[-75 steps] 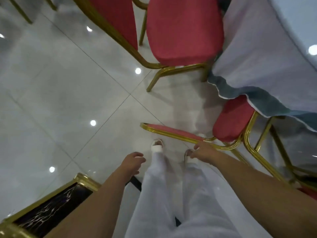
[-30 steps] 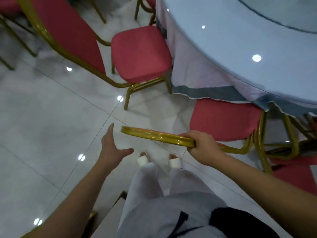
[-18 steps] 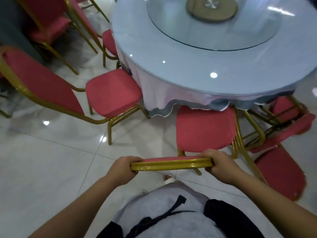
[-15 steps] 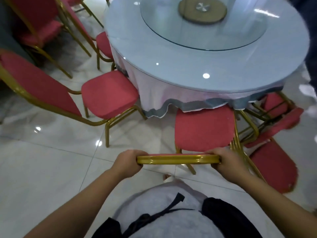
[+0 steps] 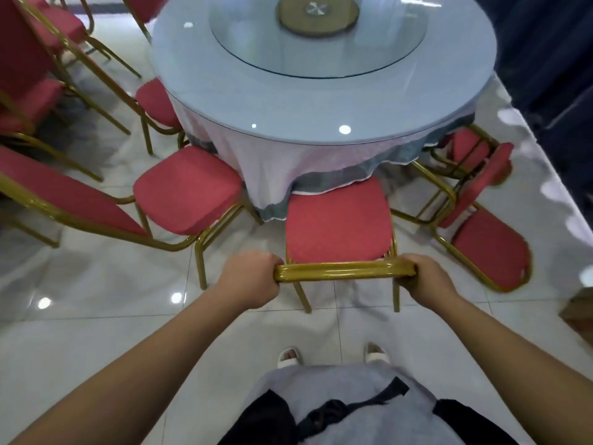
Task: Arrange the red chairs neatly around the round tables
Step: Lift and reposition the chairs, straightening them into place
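A red chair (image 5: 338, 226) with a gold frame stands upright in front of me, its seat front tucked under the cloth of the round table (image 5: 321, 101). My left hand (image 5: 252, 279) grips the left end of its gold top rail and my right hand (image 5: 428, 277) grips the right end. Another red chair (image 5: 183, 192) stands to the left with its seat against the tablecloth. On the right a red chair (image 5: 487, 245) stands askew beside the table.
More red chairs (image 5: 35, 91) crowd the far left, and one (image 5: 157, 104) sits at the table's left side. A glass turntable (image 5: 317, 36) tops the table. Dark drapery (image 5: 545, 59) hangs at the right. My feet (image 5: 333, 356) stand on glossy white tiles.
My left hand has reached over and taken the rail's left end. The chair has turned square to the table and moved in, its seat now under the cloth edge.
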The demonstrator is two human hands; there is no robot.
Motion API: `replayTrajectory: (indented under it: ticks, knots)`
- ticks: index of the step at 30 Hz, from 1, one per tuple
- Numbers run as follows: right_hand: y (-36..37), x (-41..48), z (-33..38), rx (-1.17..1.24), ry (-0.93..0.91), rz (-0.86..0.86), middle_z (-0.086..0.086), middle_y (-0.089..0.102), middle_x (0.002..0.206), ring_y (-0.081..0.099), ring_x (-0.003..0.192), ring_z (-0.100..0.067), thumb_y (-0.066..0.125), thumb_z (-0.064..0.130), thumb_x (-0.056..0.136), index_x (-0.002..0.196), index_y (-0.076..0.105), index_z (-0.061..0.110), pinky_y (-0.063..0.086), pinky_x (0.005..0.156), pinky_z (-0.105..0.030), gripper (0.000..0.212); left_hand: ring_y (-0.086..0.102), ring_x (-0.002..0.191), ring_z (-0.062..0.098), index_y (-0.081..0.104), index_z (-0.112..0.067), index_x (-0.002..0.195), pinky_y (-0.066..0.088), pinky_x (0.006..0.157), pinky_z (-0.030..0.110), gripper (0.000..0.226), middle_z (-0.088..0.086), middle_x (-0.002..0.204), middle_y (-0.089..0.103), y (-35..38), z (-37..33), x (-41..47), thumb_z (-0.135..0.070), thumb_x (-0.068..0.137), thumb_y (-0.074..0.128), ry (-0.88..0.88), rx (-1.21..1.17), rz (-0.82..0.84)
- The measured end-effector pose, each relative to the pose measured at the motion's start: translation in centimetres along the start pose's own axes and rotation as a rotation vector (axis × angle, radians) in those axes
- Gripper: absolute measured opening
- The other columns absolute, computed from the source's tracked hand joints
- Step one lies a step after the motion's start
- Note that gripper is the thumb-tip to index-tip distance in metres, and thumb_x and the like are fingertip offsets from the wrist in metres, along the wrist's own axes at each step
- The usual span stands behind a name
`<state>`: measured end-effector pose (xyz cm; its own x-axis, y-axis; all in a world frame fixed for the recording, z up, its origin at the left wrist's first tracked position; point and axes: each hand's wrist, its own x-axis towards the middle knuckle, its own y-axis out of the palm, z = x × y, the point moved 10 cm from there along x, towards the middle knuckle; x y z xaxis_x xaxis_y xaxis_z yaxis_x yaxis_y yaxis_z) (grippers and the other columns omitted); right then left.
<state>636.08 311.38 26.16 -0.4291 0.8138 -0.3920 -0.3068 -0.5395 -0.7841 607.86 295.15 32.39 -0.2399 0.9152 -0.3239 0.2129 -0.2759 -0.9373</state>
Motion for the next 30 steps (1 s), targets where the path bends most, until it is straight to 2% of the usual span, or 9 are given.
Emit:
replayTrajectory:
  ticks: [5, 8, 12, 17, 21, 24, 27, 28, 30]
  knots:
    - [3.0, -1.3, -4.6, 0.017, 0.158, 0.060, 0.004, 0.067, 0.091, 0.062, 0.083, -0.021, 0.075, 0.032, 0.085, 0.093, 0.068, 0.032, 0.046, 0.066, -0.031, 0.011, 0.063, 0.080, 0.022, 0.067, -0.028, 0.099, 0.036, 0.057, 0.028, 0.029, -0.004, 0.087, 0.066, 0.5, -5.3, 1.1, -0.022, 0.073, 0.056, 0.088, 0.099, 0.006]
    - [3.3, -1.3, -4.5, 0.188, 0.111, -0.033, 0.012, 0.066, 0.080, 0.062, 0.077, -0.015, 0.073, 0.031, 0.084, 0.087, 0.066, 0.033, 0.048, 0.064, -0.032, 0.008, 0.062, 0.078, 0.018, 0.067, -0.033, 0.102, 0.039, 0.056, 0.026, 0.034, -0.007, 0.086, 0.067, 0.7, -4.9, 1.8, -0.023, 0.072, 0.054, 0.030, 0.049, -0.012]
    - [2.8, -0.4, -5.1, 0.185, 0.022, 0.045, 0.016, 0.066, 0.084, 0.061, 0.078, -0.008, 0.070, 0.041, 0.084, 0.091, 0.064, 0.040, 0.052, 0.066, -0.033, 0.009, 0.058, 0.072, 0.008, 0.064, -0.046, 0.108, 0.043, 0.052, 0.022, 0.040, -0.017, 0.087, 0.065, 1.0, -5.2, 2.2, -0.030, 0.074, 0.050, -0.012, 0.033, 0.018]
    - [2.6, -0.1, -7.4, 0.501, 0.014, 0.257, 0.008, 0.068, 0.102, 0.065, 0.090, -0.013, 0.076, 0.031, 0.081, 0.106, 0.064, 0.040, 0.057, 0.072, -0.030, 0.028, 0.057, 0.103, 0.009, 0.053, -0.045, 0.130, 0.050, 0.089, 0.031, 0.058, -0.015, 0.115, 0.058, 1.8, -7.9, 1.7, -0.032, 0.077, 0.072, -0.128, -0.224, 0.320]
    - [-0.2, -0.6, -12.5, 0.598, 0.032, 0.299, 0.006, 0.064, 0.109, 0.064, 0.097, -0.012, 0.068, 0.043, 0.089, 0.122, 0.060, 0.036, 0.051, 0.073, -0.025, 0.035, 0.054, 0.109, -0.002, 0.045, -0.050, 0.136, 0.044, 0.087, 0.017, 0.058, -0.020, 0.124, 0.055, -1.0, -17.7, 2.9, -0.049, 0.083, 0.070, -0.046, -0.464, 0.262]
    - [-3.0, -1.0, -18.9, 0.704, 0.147, 0.243, -0.005, 0.062, 0.116, 0.064, 0.099, -0.018, 0.064, 0.040, 0.093, 0.124, 0.060, 0.025, 0.050, 0.083, -0.030, 0.035, 0.054, 0.112, 0.001, 0.047, -0.044, 0.137, 0.043, 0.089, 0.018, 0.052, -0.019, 0.122, 0.057, -1.5, -26.2, 5.6, -0.045, 0.088, 0.065, 0.047, -0.483, 0.180]
    - [-6.8, -1.6, -25.2, 0.786, 0.221, 0.160, -0.006, 0.063, 0.115, 0.064, 0.100, -0.021, 0.063, 0.036, 0.094, 0.122, 0.061, 0.020, 0.051, 0.092, -0.038, 0.032, 0.056, 0.112, 0.002, 0.053, -0.038, 0.135, 0.039, 0.077, 0.001, 0.047, -0.016, 0.122, 0.058, 1.1, -33.3, 9.0, -0.031, 0.090, 0.065, 0.092, -0.517, 0.258]
    - [-8.1, -1.8, -27.2, 0.810, 0.238, 0.121, -0.005, 0.064, 0.114, 0.064, 0.099, -0.021, 0.063, 0.035, 0.095, 0.122, 0.061, 0.020, 0.050, 0.092, -0.040, 0.032, 0.056, 0.113, 0.004, 0.055, -0.035, 0.133, 0.041, 0.081, 0.002, 0.045, -0.013, 0.124, 0.059, 2.2, -35.3, 10.1, -0.028, 0.090, 0.066, 0.092, -0.536, 0.290]
    - [-11.0, -2.5, -31.2, 0.853, 0.282, 0.036, -0.003, 0.065, 0.110, 0.065, 0.098, -0.020, 0.063, 0.035, 0.094, 0.122, 0.062, 0.020, 0.051, 0.091, -0.040, 0.031, 0.058, 0.114, 0.009, 0.059, -0.033, 0.130, 0.049, 0.095, 0.022, 0.042, -0.007, 0.125, 0.062, 4.4, -38.6, 12.0, -0.026, 0.089, 0.066, 0.070, -0.569, 0.358]
